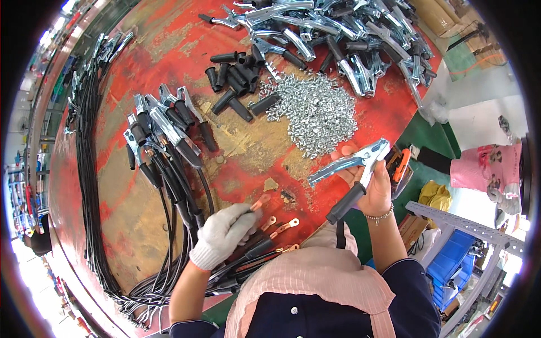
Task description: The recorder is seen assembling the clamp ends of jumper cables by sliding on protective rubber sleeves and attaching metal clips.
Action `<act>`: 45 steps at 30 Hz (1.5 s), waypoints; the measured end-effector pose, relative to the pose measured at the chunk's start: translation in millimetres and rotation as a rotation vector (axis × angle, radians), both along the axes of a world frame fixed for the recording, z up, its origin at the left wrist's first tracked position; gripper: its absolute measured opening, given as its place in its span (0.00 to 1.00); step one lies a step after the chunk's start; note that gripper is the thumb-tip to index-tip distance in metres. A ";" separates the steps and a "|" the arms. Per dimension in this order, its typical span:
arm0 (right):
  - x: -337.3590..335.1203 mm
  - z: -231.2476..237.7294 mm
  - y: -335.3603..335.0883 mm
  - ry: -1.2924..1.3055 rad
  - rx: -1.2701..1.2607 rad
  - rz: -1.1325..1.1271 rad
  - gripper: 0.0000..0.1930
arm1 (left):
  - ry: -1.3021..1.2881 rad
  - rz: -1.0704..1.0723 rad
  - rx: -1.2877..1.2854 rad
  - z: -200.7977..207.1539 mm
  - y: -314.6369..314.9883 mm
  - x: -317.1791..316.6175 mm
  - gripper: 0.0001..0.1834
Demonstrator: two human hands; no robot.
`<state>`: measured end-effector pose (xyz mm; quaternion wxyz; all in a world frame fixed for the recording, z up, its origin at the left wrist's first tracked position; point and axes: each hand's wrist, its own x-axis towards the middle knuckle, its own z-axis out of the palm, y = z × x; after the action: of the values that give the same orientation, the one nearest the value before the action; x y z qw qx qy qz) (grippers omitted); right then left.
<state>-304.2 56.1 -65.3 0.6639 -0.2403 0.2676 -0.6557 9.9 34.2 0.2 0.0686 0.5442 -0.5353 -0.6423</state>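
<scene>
The metal clamp (pixel 354 167), a spring clamp with bright steel jaws and one black-sleeved handle, is held up in the bare right hand (pixel 369 188) over the near right edge of the red, worn table (pixel 141 50); its jaws point up and to the right, and its black grip slants down toward the person's chest. The right hand is clenched around the clamp's handles, and a bead bracelet (pixel 378 216) sits on that wrist. The left hand (pixel 224 234), in a white knit glove, is closed on a black cable with a copper lug (pixel 260 202) at its tip, the lug sticking out just beyond the fingers and lying over the table. Just beside it, toward the person, more copper lugs (pixel 284 227) on black cables lie side by side near the table edge. To the left of the gloved hand a bunch of finished clamps on black cables (pixel 163 135) lies fanned out, their cables running down and curving along the left rim of the table. Farther back, near the middle, a heap of small silver fasteners (pixel 315 112) lies just beside a scatter of black rubber sleeves (pixel 236 79). At the far side a large pile of bare metal clamps (pixel 338 34) covers the table. The person wears a pink apron (pixel 315 281) over a dark top.
</scene>
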 end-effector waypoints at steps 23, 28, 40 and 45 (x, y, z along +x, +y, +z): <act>46.3 39.6 1.9 0.358 -0.065 0.085 0.26 | 0.026 -0.052 -0.193 -8.8 -17.8 -48.6 0.16; 46.5 38.9 3.3 0.352 -0.077 0.077 0.25 | -0.017 -0.056 -0.155 -1.2 -18.0 -50.1 0.17; 49.4 48.5 6.5 0.392 -0.048 0.075 0.27 | 0.237 -0.044 -0.289 0.5 -20.5 -57.8 0.14; 33.8 39.7 -18.2 0.133 -0.023 0.051 0.34 | 0.279 0.055 -0.086 -8.5 -30.6 -51.1 0.14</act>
<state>-270.4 37.8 -25.6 0.6582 -0.2978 0.2975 -0.6242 -41.2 3.6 -8.3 0.1832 0.4608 -0.5323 -0.6861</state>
